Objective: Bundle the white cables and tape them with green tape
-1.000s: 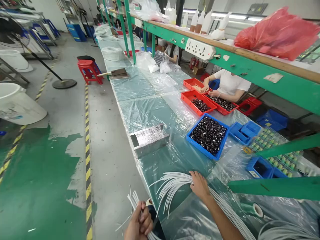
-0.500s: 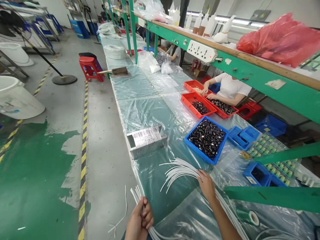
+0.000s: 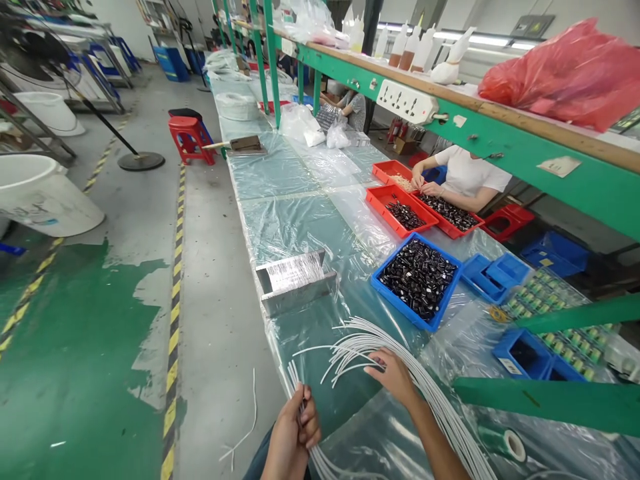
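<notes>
White cables (image 3: 423, 377) fan near table edge (image 3: 273, 343); left hand (image 3: 294, 428) grips bunch (image 3: 296, 377); right hand (image 3: 393, 378) perhaps pinching strand (image 3: 357, 367)

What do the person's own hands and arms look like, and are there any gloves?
No gloves: the left hand and right hand are both bare. The right forearm has no sleeve, watch or bracelet showing. Too little of the left arm shows to tell about a sleeve there.
</notes>
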The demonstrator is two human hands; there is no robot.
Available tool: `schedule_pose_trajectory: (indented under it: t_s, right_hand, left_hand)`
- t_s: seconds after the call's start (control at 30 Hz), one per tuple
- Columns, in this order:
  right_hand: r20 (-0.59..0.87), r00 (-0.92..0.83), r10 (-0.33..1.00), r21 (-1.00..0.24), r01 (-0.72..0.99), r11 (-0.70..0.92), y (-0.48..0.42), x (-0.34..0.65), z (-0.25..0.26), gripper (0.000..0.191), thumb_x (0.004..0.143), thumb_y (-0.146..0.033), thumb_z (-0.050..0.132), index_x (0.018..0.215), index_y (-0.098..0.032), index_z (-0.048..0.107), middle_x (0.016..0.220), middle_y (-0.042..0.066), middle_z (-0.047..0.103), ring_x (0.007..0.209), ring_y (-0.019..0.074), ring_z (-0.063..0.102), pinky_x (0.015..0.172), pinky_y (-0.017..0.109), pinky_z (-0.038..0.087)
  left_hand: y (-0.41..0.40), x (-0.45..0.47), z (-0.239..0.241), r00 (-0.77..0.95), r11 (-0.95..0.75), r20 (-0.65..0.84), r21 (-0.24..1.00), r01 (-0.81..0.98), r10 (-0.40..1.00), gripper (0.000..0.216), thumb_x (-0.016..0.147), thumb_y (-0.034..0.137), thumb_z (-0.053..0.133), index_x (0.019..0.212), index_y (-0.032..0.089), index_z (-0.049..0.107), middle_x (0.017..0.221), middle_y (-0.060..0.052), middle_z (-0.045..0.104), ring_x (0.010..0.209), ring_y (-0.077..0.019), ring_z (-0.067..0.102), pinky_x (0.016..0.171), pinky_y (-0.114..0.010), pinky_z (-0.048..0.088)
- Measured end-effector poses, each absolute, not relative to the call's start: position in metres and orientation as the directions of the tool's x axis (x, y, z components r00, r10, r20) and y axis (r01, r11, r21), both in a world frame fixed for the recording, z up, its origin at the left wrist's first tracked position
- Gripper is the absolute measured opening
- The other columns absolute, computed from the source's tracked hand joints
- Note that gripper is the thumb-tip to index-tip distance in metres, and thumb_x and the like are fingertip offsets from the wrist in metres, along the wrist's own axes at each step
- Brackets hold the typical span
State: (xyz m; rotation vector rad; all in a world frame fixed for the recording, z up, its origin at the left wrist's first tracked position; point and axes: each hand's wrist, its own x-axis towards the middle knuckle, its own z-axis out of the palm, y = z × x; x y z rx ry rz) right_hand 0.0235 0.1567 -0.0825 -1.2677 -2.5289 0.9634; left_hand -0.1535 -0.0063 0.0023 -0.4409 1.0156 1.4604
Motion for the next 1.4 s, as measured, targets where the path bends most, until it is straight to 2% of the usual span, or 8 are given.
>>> schedule_pose_trajectory:
  t_s: [0.17, 0.33, 0.6, 0.8, 0.9, 1.0, 1.2, 1.4]
  right_hand:
    - [-0.109, -0.62, 0.777, -0.593, 0.668, 0.45, 0.159, 0.013, -0.083, 0.025, 0.085, -0.026, 0.039, 0.073, -0.017, 0.059, 0.076, 0.006, 0.062, 0.073, 0.0182, 0.058, 0.065, 0.027, 0.046]
    - [-0.073, -0.661, 0.747, -0.534, 0.659, 0.531, 0.152, -0.005, -0.083, 0.021, 0.085, -0.02, 0.041, 0.075, -0.019, 0.06, 0.077, 0.004, 0.062, 0.076, 0.0187, 0.057, 0.067, 0.028, 0.044]
    - [-0.026, -0.796, 0.605, -0.444, 0.551, 0.707, 0.135, -0.079, -0.089, 0.019, 0.086, -0.012, 0.047, 0.1, -0.016, 0.06, 0.095, 0.003, 0.064, 0.093, 0.0168, 0.056, 0.082, 0.035, 0.046]
    - [-0.042, -0.894, 0.447, -0.358, 0.431, 0.828, 0.117, -0.121, -0.09, 0.014, 0.086, -0.017, 0.052, 0.076, -0.014, 0.061, 0.077, 0.0, 0.063, 0.083, 0.0151, 0.059, 0.074, 0.032, 0.048]
    - [-0.012, -0.874, 0.485, -0.299, 0.466, 0.832, 0.115, -0.11, -0.076, 0.025, 0.088, -0.007, 0.039, 0.101, -0.016, 0.059, 0.08, 0.001, 0.064, 0.076, 0.0138, 0.06, 0.065, 0.025, 0.045]
    - [0.026, -0.852, 0.523, -0.229, 0.505, 0.833, 0.121, -0.077, -0.055, 0.047, 0.086, -0.003, 0.035, 0.128, -0.023, 0.041, 0.085, 0.002, 0.064, 0.07, 0.0148, 0.06, 0.058, 0.025, 0.041]
    - [0.062, -0.88, 0.47, -0.077, 0.465, 0.882, 0.128, -0.005, -0.049, 0.027, 0.088, -0.009, 0.037, 0.092, -0.019, 0.061, 0.062, 0.001, 0.06, 0.056, 0.0171, 0.056, 0.054, 0.029, 0.034]
    - [0.061, -0.938, 0.341, -0.024, 0.341, 0.94, 0.119, 0.013, -0.082, 0.043, 0.074, 0.007, 0.038, 0.103, -0.019, 0.054, 0.078, 0.0, 0.064, 0.073, 0.0169, 0.058, 0.07, 0.03, 0.038]
  left_hand:
    - [-0.01, -0.154, 0.001, -0.193, 0.098, -0.789, 0.305, -0.947, 0.584, 0.037, 0.07, 0.044, 0.067, 0.066, 0.017, 0.042, 0.045, 0.011, 0.027, 0.036, -0.0008, 0.016, 0.04, -0.02, 0.012]
    - [-0.011, -0.154, -0.001, -0.205, 0.078, -0.804, 0.298, -0.952, 0.559, 0.034, 0.074, 0.042, 0.063, 0.065, 0.017, 0.042, 0.044, 0.011, 0.028, 0.034, -0.0007, 0.017, 0.039, -0.019, 0.012]
    - [-0.014, -0.154, -0.006, -0.225, 0.063, -0.816, 0.303, -0.951, 0.532, 0.032, 0.075, 0.04, 0.063, 0.068, 0.017, 0.043, 0.043, 0.011, 0.03, 0.033, -0.0001, 0.017, 0.039, -0.018, 0.012]
    - [-0.017, -0.158, 0.003, -0.21, 0.072, -0.864, 0.271, -0.96, 0.457, 0.03, 0.09, 0.032, 0.039, 0.065, 0.016, 0.042, 0.041, 0.009, 0.028, 0.032, -0.0014, 0.018, 0.038, -0.019, 0.014]
    - [-0.021, -0.159, 0.0, -0.227, 0.041, -0.845, 0.282, -0.959, 0.483, 0.03, 0.089, 0.034, 0.042, 0.065, 0.016, 0.042, 0.042, 0.009, 0.029, 0.032, -0.0012, 0.017, 0.038, -0.019, 0.013]
    - [-0.024, -0.16, -0.004, -0.221, 0.021, -0.84, 0.266, -0.964, 0.496, 0.031, 0.088, 0.036, 0.044, 0.064, 0.016, 0.042, 0.042, 0.009, 0.029, 0.032, -0.0011, 0.018, 0.038, -0.019, 0.014]
    - [-0.025, -0.161, -0.006, -0.223, 0.016, -0.828, 0.269, -0.963, 0.515, 0.031, 0.087, 0.036, 0.046, 0.064, 0.016, 0.043, 0.042, 0.009, 0.03, 0.032, -0.0014, 0.02, 0.038, -0.019, 0.015]
    - [-0.024, -0.162, -0.007, -0.227, 0.024, -0.834, 0.276, -0.961, 0.503, 0.032, 0.077, 0.04, 0.061, 0.064, 0.017, 0.043, 0.041, 0.01, 0.031, 0.032, -0.0008, 0.019, 0.037, -0.018, 0.013]
